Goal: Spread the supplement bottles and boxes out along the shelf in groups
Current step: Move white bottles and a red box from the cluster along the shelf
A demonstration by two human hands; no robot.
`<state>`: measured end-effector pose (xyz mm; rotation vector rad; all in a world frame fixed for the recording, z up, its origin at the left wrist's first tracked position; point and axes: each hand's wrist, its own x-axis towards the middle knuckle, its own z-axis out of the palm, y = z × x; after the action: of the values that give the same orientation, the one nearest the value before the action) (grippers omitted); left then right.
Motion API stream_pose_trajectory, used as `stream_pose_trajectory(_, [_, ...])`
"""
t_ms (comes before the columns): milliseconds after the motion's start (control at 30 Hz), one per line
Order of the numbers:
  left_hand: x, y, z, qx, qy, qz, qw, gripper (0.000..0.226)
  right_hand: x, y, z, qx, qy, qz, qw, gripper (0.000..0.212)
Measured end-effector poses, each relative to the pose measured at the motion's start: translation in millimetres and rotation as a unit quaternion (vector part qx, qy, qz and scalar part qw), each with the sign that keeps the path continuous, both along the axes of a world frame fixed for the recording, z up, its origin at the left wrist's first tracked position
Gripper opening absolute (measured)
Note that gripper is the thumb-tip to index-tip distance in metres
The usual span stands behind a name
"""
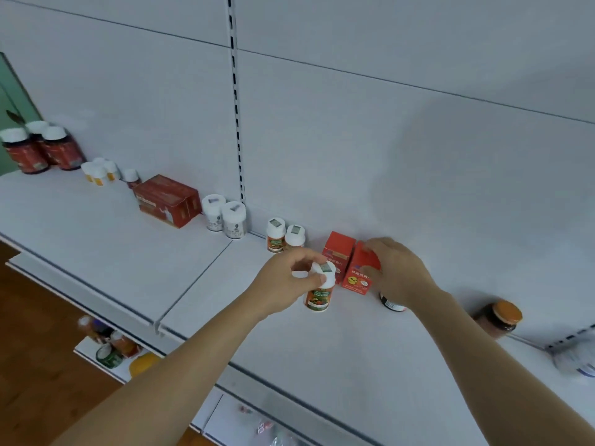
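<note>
My left hand [289, 281] grips the white cap of a small bottle with an orange and green label [318, 296], standing on the white shelf [112, 239]. My right hand [394, 270] holds a small red box [357, 278] by its top; a second red box [338, 249] stands just left of it. Two matching white-capped bottles [285, 238] stand behind by the back wall. A dark bottle [391, 304] is half hidden under my right wrist.
Leftward along the back wall stand two white bottles [225, 217], a large red box [167, 201], several tiny yellow bottles [99, 172] and three big dark red bottles [38, 149]. A brown jar with an orange lid [499, 320] stands far right. Lower shelf holds more bottles [109, 342].
</note>
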<state>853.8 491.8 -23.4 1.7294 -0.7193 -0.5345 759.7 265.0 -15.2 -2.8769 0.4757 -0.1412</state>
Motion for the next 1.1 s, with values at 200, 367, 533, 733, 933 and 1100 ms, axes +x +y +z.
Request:
stream_pose_trajectory(200, [33, 3, -14, 0.013, 0.005, -0.05, 0.999, 0.023, 5, 13, -21, -0.104, -0.029, -0.027, 0.994, 0.035])
stream_pose_trajectory(367, [48, 5, -22, 0.015, -0.003, -0.08, 0.997, 0.023, 5, 20, -29, -0.189, -0.014, -0.059, 0.98, 0.051])
stream_pose_trajectory(533, [54, 5, -25, 0.008, -0.022, -0.099, 0.995, 0.022, 9, 19, -33, -0.267, -0.049, -0.047, 0.961, 0.045])
stream_pose_trajectory(733, [55, 0, -23, 0.013, -0.028, -0.091, 0.995, 0.022, 9, 17, -38, -0.267, -0.074, -0.045, 0.96, 0.042])
stream_pose_trajectory(933, [53, -2, -18, 0.022, -0.031, -0.071, 0.997, 0.023, 8, 17, -37, -0.254, -0.079, -0.04, 0.963, 0.044])
stream_pose_trajectory(1100, [58, 13, -15, 0.04, -0.082, -0.022, 0.996, 0.026, 10, 28, -29, -0.232, -0.157, -0.026, 0.96, 0.041])
